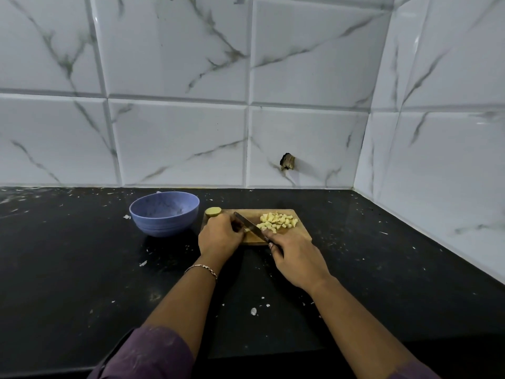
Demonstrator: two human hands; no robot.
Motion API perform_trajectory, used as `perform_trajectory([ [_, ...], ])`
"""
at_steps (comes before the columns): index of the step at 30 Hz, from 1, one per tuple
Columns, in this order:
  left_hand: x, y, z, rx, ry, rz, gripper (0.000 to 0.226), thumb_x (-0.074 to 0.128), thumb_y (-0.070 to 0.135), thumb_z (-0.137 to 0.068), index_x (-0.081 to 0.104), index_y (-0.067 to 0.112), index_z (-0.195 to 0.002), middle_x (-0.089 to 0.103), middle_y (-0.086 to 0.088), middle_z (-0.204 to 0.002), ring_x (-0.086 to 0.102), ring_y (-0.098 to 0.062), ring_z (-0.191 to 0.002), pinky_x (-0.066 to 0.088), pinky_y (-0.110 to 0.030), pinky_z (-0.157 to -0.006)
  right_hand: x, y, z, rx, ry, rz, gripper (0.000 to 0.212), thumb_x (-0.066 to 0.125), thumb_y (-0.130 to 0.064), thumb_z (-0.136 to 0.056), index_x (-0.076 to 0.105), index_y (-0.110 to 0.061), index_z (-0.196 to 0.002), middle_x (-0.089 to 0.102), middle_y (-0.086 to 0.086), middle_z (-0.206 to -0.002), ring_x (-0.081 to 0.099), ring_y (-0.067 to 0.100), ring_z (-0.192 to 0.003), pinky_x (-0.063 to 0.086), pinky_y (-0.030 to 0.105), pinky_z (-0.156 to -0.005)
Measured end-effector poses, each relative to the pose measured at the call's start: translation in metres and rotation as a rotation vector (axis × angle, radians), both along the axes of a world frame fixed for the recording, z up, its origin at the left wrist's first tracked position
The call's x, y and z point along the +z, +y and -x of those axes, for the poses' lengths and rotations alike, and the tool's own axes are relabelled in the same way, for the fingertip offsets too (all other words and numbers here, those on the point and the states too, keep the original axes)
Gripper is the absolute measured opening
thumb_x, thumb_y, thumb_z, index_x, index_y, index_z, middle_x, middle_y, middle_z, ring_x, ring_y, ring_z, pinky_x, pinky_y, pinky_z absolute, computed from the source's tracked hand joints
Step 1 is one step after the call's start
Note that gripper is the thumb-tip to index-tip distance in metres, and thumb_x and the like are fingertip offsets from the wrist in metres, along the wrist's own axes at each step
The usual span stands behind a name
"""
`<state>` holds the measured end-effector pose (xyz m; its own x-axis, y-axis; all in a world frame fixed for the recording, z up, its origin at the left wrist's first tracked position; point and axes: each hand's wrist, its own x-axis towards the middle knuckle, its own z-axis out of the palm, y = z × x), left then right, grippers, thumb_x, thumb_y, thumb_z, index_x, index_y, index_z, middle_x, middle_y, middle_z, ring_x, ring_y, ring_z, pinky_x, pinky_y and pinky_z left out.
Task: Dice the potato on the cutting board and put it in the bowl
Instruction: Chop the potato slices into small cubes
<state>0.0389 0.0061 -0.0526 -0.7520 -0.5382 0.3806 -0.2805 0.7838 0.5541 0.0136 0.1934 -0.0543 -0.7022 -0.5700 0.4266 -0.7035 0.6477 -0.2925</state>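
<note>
Nearest: purple sleeve (153,354) at bottom edge, on left forearm. Behind everything, marble-look tiled wall (177,132). Below it, black countertop (82,269), flecked with pale scraps. Blue bowl (164,225) on counter, just left of wooden cutting board (300,233).

Right hand (296,259): wraps knife (250,225) handle, blade angled down-left onto board. Left hand (220,236): fingers curled, clamps potato piece (247,229) at blade, mostly hidden. Hands close, not touching.

Diced potato (277,221) heaped on board's far right part. Potato end (213,212) at board's far left corner, near bowl. Chipped hole (287,161) low in wall. Thin bracelet (202,268) on left wrist.
</note>
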Motion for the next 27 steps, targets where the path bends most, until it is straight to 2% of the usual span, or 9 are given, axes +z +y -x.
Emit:
perform_trajectory([
  [6,-0.0009,0.0013,0.0048,0.023,-0.015,-0.026,0.022,0.069,0.040,-0.085,0.072,0.031,-0.105,0.072,0.007,-0.100,0.067,-0.015,-0.096,0.056,-0.033,-0.080,-0.0008,0.0000,0.0024,-0.005,0.008,-0.010,0.041,0.044,-0.033,-0.104,0.046,-0.041,-0.144,0.063,-0.005,-0.116,0.057,0.011,-0.103,0.048,0.028,-0.081],
  [10,-0.0013,0.0014,0.0055,0.014,-0.012,-0.029,0.019,0.070,0.036,-0.086,0.071,0.031,-0.105,0.072,0.008,-0.099,0.066,-0.013,-0.095,0.055,-0.031,-0.079,-0.0024,-0.0014,0.0051,-0.004,-0.019,-0.010,0.041,0.044,-0.034,-0.104,0.047,-0.042,-0.144,0.065,-0.008,-0.114,0.054,0.005,-0.091,0.042,0.023,-0.071],
  [13,-0.0008,0.0014,0.0053,0.001,-0.007,-0.039,0.019,0.071,0.034,-0.087,0.070,0.031,-0.105,0.072,0.009,-0.099,0.066,-0.011,-0.095,0.056,-0.032,-0.080,-0.0023,-0.0023,0.0062,-0.004,-0.034,-0.019,0.041,0.043,-0.035,-0.104,0.046,-0.044,-0.144,0.067,-0.010,-0.115,0.058,0.007,-0.094,0.039,0.023,-0.069],
  [20,-0.0003,0.0010,0.0042,-0.002,-0.002,-0.074,0.018,0.073,0.033,-0.086,0.070,0.031,-0.103,0.072,0.009,-0.099,0.065,-0.011,-0.096,0.056,-0.034,-0.081,-0.0009,-0.0040,0.0034,-0.003,0.007,-0.078,0.042,0.042,-0.034,-0.104,0.043,-0.043,-0.145,0.068,-0.010,-0.114,0.061,0.009,-0.095,0.046,0.024,-0.072],
  [24,0.0010,0.0024,0.0019,0.012,-0.002,-0.082,0.017,0.073,0.034,-0.086,0.071,0.030,-0.103,0.072,0.009,-0.098,0.065,-0.011,-0.095,0.052,-0.028,-0.076,-0.0022,-0.0053,0.0005,-0.004,0.094,-0.091,0.042,0.042,-0.032,-0.104,0.045,-0.041,-0.144,0.068,-0.010,-0.112,0.062,0.010,-0.095,0.053,0.028,-0.079],
  [27,0.0021,0.0046,-0.0006,0.014,0.005,-0.078,0.019,0.073,0.034,-0.086,0.071,0.030,-0.104,0.073,0.009,-0.098,0.065,-0.011,-0.096,0.049,-0.026,-0.073,-0.0020,-0.0063,-0.0014,-0.013,0.158,-0.111,0.041,0.042,-0.031,-0.104,0.046,-0.040,-0.144,0.068,-0.009,-0.114,0.063,0.011,-0.095,0.052,0.028,-0.077],
])
